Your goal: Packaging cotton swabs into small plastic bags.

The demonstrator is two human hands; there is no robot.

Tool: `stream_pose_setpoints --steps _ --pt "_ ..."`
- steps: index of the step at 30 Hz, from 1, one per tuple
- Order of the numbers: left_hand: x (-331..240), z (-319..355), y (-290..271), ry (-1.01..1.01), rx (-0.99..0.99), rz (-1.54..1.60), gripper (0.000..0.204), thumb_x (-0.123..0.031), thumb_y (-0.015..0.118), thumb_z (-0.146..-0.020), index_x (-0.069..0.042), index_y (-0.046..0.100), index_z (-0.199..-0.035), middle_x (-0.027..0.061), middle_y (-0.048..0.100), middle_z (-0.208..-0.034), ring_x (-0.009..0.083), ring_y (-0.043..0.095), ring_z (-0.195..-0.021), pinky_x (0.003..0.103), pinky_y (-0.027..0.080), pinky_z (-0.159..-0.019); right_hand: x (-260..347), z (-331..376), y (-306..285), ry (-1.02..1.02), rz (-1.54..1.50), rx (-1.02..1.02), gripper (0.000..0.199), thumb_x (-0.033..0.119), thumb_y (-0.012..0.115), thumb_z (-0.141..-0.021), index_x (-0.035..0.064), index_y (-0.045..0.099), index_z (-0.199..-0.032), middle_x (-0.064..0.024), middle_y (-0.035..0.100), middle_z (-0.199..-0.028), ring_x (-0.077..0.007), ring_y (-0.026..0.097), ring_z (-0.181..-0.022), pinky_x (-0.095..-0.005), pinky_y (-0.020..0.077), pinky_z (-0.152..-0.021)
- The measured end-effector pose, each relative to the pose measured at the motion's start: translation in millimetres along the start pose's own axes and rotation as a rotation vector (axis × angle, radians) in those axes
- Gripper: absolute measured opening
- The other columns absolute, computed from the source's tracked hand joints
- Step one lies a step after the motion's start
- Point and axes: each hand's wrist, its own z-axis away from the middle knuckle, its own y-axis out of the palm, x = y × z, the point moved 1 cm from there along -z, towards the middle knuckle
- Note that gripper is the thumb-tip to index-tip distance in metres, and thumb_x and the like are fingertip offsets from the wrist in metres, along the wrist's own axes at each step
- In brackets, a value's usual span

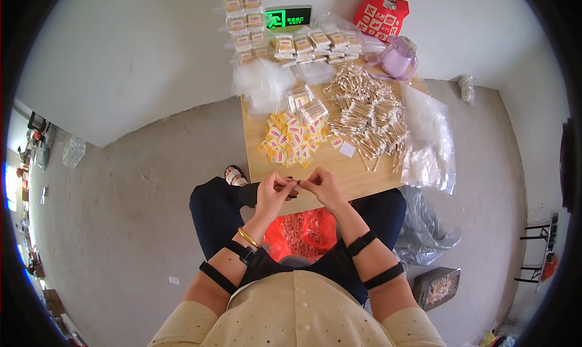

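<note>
Over the near table edge, my left hand (273, 190) and my right hand (324, 188) meet with fingertips pinched together. Whatever they pinch is too small to make out. A dark thing (248, 195) shows beside my left wrist; its kind is unclear. Just beyond my hands lies a heap of small yellow-and-white printed cards (285, 142). To its right spreads a large pile of loose cotton swabs (373, 113). A small white square card (347, 149) rests between the two piles. Two clear packs of cotton swabs (313, 111) sit at the yellow heap's far side.
Stacked swab packs (318, 41), clear bags (260, 80), a lilac jug-like container (398, 59) and a red bag (382, 13) occupy the table's far end. Plastic sheeting (429, 141) hangs over its right edge. Below are a red bag of swabs (276, 238) and a bin (419, 284).
</note>
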Motion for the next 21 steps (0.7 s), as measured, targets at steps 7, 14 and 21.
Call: stream_pose_setpoints --steps 7,14,21 --pt "7.9 -20.8 -19.4 -0.335 0.098 0.117 0.025 -0.014 0.078 -0.092 -0.007 0.053 -0.089 0.0104 0.075 -0.096 0.0187 0.076 -0.08 0.025 0.058 -0.061 -22.1 -9.0 -4.8 0.234 -0.223 0.125 0.027 0.016 0.085 -0.082 0.0076 0.059 -0.08 0.001 0.058 -0.071 -0.0083 0.051 -0.062 -0.0247 0.039 -0.056" --pt "9.2 -16.3 -22.6 -0.271 0.248 0.216 0.022 -0.014 0.063 -0.103 -0.006 0.043 -0.099 0.0146 0.073 -0.102 0.0259 0.076 -0.09 0.028 0.059 -0.064 -20.8 -5.0 -10.6 0.311 -0.362 0.298 0.025 0.019 0.081 -0.089 0.0085 0.059 -0.085 0.0013 0.058 -0.071 -0.0082 0.051 -0.062 -0.0239 0.0387 -0.055" --pt "14.8 -11.6 -16.5 -0.184 0.208 0.197 0.021 -0.015 0.056 -0.106 -0.004 0.039 -0.102 0.0211 0.068 -0.113 0.0319 0.076 -0.094 0.033 0.064 -0.07 -0.7 -3.2 -11.5 0.266 -0.204 0.322 0.029 0.025 0.081 -0.09 0.0075 0.058 -0.087 0.0004 0.059 -0.073 -0.0086 0.054 -0.063 -0.0241 0.042 -0.057"
